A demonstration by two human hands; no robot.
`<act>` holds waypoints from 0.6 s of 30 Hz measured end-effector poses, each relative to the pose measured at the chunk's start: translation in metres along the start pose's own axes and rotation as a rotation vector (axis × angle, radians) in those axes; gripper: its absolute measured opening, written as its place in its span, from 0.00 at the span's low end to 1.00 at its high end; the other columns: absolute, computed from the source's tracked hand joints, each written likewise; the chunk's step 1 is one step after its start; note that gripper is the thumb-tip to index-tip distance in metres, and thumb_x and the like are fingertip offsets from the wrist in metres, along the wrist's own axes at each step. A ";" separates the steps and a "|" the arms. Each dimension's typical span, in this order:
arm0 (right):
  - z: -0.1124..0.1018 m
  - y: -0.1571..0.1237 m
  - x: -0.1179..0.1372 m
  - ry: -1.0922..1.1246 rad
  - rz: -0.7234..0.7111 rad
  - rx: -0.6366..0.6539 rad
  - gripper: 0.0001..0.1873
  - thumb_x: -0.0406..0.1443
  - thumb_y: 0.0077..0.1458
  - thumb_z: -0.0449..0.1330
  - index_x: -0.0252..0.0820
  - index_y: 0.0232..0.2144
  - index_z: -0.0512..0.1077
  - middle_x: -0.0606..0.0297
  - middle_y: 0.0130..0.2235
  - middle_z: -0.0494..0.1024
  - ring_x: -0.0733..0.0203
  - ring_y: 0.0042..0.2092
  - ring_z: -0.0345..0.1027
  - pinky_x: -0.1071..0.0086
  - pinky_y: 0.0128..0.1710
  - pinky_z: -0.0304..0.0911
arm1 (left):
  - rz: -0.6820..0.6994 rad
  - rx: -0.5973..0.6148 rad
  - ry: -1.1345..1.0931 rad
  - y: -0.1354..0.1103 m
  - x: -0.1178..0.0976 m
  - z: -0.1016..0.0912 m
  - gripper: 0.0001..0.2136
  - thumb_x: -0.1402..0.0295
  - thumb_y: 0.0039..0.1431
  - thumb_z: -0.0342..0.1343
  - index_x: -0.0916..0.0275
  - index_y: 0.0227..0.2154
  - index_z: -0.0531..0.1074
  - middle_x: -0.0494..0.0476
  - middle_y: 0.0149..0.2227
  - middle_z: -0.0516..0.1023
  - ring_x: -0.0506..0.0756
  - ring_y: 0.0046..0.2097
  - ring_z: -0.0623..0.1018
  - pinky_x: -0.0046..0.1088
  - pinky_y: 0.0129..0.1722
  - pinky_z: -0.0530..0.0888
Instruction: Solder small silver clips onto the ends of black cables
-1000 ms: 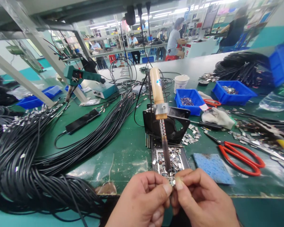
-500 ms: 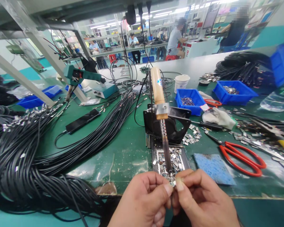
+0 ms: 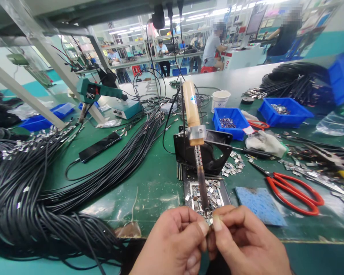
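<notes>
Silvery and shiny, a small metal piece (image 3: 210,221) is at the lower centre of the frame, where the left hand (image 3: 173,242) and the right hand (image 3: 248,240) meet; the grip of each is narrow, pinching it with thumb and finger. This piece (mostly covered, so its full shape I cannot tell) is just below the dark tip of the wood-handled soldering iron (image 3: 191,105), near many loose flat pieces (image 3: 216,195).
</notes>
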State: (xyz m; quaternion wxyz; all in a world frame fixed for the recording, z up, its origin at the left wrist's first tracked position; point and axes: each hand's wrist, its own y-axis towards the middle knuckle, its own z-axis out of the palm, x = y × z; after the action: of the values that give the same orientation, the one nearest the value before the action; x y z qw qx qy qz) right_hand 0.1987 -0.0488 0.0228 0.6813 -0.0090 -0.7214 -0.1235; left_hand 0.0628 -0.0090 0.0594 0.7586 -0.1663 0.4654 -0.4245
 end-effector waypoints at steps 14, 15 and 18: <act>0.003 0.004 0.002 0.048 0.017 0.002 0.08 0.34 0.61 0.57 0.40 0.29 0.66 0.69 0.32 0.72 0.72 0.24 0.72 0.82 0.21 0.69 | -0.004 -0.002 0.004 0.000 -0.004 0.001 0.13 0.59 0.52 0.64 0.61 0.24 0.67 0.41 0.14 0.65 0.37 0.11 0.58 0.07 0.09 0.55; 0.003 0.004 0.002 0.052 0.018 0.000 0.08 0.34 0.61 0.57 0.40 0.29 0.66 0.69 0.31 0.72 0.72 0.23 0.71 0.82 0.21 0.69 | -0.003 0.000 0.003 0.000 -0.004 0.001 0.13 0.60 0.52 0.63 0.61 0.24 0.67 0.41 0.14 0.65 0.37 0.11 0.58 0.07 0.09 0.55; 0.003 0.004 0.002 0.062 0.015 -0.009 0.08 0.34 0.61 0.57 0.40 0.29 0.66 0.70 0.31 0.72 0.72 0.23 0.71 0.82 0.22 0.69 | 0.003 0.002 0.010 -0.001 -0.005 0.002 0.12 0.61 0.52 0.63 0.61 0.24 0.67 0.41 0.14 0.66 0.37 0.11 0.57 0.07 0.09 0.55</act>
State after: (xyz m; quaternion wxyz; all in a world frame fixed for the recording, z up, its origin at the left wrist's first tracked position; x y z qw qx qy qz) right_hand 0.1961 -0.0449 0.0255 0.7043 -0.0135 -0.6992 -0.1217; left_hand 0.0627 -0.0054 0.0637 0.7573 -0.1625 0.4689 -0.4246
